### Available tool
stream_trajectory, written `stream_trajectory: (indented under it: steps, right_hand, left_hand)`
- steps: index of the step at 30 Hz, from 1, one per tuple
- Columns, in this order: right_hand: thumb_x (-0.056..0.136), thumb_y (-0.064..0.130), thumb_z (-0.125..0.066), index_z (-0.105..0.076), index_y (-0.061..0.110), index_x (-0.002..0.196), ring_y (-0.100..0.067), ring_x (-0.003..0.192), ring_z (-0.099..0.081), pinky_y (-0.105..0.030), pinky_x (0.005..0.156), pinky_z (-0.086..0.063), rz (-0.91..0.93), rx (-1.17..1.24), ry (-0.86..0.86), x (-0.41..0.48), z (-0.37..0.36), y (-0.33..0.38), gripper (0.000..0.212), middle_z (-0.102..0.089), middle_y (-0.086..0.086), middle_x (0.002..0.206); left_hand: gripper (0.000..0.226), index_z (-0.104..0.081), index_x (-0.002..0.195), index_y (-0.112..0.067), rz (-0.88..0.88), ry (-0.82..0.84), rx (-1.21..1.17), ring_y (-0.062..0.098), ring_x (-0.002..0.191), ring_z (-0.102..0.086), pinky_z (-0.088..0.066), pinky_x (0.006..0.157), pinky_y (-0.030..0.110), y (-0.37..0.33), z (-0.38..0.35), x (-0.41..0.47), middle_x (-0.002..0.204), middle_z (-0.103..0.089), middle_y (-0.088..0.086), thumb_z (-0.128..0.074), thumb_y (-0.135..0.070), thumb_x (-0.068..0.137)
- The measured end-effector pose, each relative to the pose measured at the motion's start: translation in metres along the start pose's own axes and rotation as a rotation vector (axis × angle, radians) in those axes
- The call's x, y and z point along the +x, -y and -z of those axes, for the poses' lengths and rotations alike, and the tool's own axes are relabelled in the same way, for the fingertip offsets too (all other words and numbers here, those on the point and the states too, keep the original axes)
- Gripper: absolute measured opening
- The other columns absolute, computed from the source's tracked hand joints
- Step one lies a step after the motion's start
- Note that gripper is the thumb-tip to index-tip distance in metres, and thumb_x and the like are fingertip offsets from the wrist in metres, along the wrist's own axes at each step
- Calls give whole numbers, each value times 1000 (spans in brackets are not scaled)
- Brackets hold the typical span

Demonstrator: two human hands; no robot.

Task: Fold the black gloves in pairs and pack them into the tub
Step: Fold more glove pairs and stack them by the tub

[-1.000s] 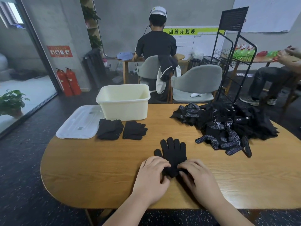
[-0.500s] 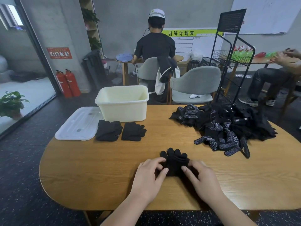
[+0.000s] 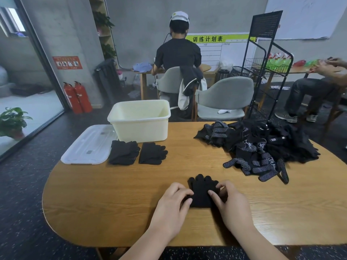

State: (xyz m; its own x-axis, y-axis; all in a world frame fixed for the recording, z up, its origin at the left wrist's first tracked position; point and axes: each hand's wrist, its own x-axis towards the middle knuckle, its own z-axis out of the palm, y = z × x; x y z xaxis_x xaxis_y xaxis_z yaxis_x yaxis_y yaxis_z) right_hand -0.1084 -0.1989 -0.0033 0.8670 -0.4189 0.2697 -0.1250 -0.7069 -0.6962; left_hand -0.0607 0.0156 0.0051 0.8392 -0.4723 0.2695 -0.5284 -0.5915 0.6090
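Note:
A black glove pair [image 3: 201,190], folded in half with its fingertips pointing away from me, lies on the wooden table [image 3: 112,194] near the front edge. My left hand [image 3: 171,206] grips its left side with curled fingers. My right hand [image 3: 231,207] grips its right side the same way. Two folded black pairs lie side by side in front of the tub, one on the left [image 3: 124,152] and one on the right [image 3: 152,153]. The cream tub [image 3: 140,131] stands open at the back left; none of its contents show. A heap of loose black gloves [image 3: 262,147] covers the back right.
A clear lid [image 3: 88,147] lies left of the tub. Behind the table stand two grey chairs [image 3: 225,94] and a black wire rack [image 3: 262,72]. A person sits at a far desk with their back to me, and another sits at the right.
The flat glove pair has been folded over on itself into a short bundle. Both hands have slid up from the cuff end onto the bundle's sides.

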Motion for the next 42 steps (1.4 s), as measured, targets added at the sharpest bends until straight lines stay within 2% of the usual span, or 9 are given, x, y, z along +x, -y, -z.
stream_trajectory:
  steps: [3, 7, 10, 16, 25, 29, 33, 39, 42]
  right_hand:
    - [91, 31, -79, -62, 27, 103, -7, 71, -59, -18, 58, -45, 63, -80, -79, -3, -5, 0, 21, -54, 12, 92]
    - [107, 37, -56, -68, 22, 132, -24, 120, -60, -42, 91, -52, 360, -315, -104, -9, -7, 1, 31, -60, 7, 136]
    - [109, 63, -26, -33, 29, 162, -12, 161, -13, -41, 123, -23, 422, -489, 198, -8, -16, 0, 63, -21, 12, 172]
    - [103, 58, 8, 7, 33, 166, -4, 154, 29, -38, 129, 3, 393, -543, 376, -3, -15, -2, 68, 22, 17, 171]
    - [108, 33, -43, -46, 27, 157, -16, 158, -19, -35, 128, -21, 79, -186, 91, 0, -9, -5, 49, -30, 9, 169]
    - [108, 36, -42, -52, 27, 150, -19, 149, -33, -44, 122, -35, 44, -124, 39, 1, -8, -4, 45, -41, 4, 160]
    - [108, 39, -38, -59, 24, 144, -20, 138, -40, -41, 116, -40, 95, -197, 40, 0, -9, -4, 44, -51, 2, 149]
    - [108, 44, -42, -62, 25, 140, -17, 131, -43, -36, 113, -42, 205, -368, 84, -5, -8, 2, 42, -57, 7, 141]
    - [107, 44, -42, -61, 29, 138, -18, 131, -45, -36, 110, -46, 284, -454, 116, -8, -9, 7, 40, -56, 9, 141]
  left_hand:
    - [26, -71, 129, -29, -41, 18, 88, 0, 115, -53, -48, 99, 20, 0, -4, -1, 123, -46, -25, -53, -31, 111]
    - [36, -68, 138, -24, -34, 63, 142, -1, 124, -46, -45, 105, 23, 0, -6, 0, 133, -43, -21, -43, -33, 114]
    - [45, -58, 149, -23, -16, 117, 156, -4, 139, -33, -33, 118, 18, -5, -4, 1, 150, -37, -20, -35, -38, 114]
    - [59, -18, 170, -27, -103, 279, 269, -9, 155, 10, 9, 124, 17, -14, 2, 0, 174, -1, -21, -25, -44, 113]
    - [69, 7, 169, -29, -199, 446, 468, 4, 154, 34, 14, 130, 39, -12, -4, 5, 173, 26, -13, -9, -61, 110]
    - [65, -22, 168, -26, -146, 346, 422, 15, 161, 6, -2, 132, 41, -12, 0, 3, 175, -7, -12, -19, -54, 110]
    - [54, -48, 154, -30, -109, 203, 501, 11, 139, -35, -25, 120, 39, -5, 16, 2, 150, -42, -13, -23, -47, 109]
    - [36, -62, 122, -37, 18, 82, 526, 1, 123, -50, -22, 124, 36, 31, 59, -4, 131, -56, -22, -33, -52, 109]
    - [25, -66, 118, -38, 93, 45, 473, 1, 139, -44, -21, 127, 33, 55, 80, -6, 138, -58, -23, -49, -53, 107]
